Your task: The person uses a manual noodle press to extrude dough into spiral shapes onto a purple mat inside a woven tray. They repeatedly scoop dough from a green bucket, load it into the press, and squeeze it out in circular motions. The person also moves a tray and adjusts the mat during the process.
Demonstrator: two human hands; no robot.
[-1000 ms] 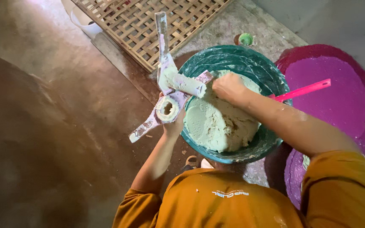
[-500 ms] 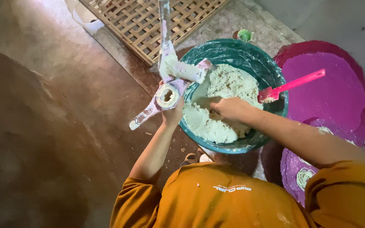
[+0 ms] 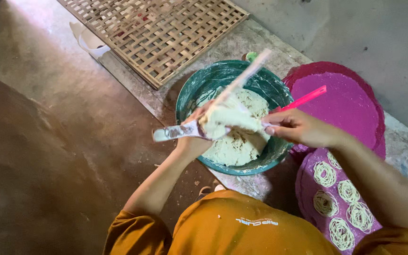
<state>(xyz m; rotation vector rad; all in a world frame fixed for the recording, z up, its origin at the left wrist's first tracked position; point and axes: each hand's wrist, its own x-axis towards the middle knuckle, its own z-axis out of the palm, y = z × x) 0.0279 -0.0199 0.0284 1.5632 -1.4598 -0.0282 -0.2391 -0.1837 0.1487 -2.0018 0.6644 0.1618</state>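
Head view, press [image 3: 185,131] lying crosswise, both hands

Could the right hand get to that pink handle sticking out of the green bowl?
Probably yes. The right hand is just below the pink handle, with nothing between them, but its fingers are busy pressing a lump of dough against the press in the left hand.

Place: home food-making spot on the floor | Signs: bare concrete floor [image 3: 62,156], woven bamboo mat [image 3: 159,33], dough basin [image 3: 199,89], noodle trays [image 3: 350,113]
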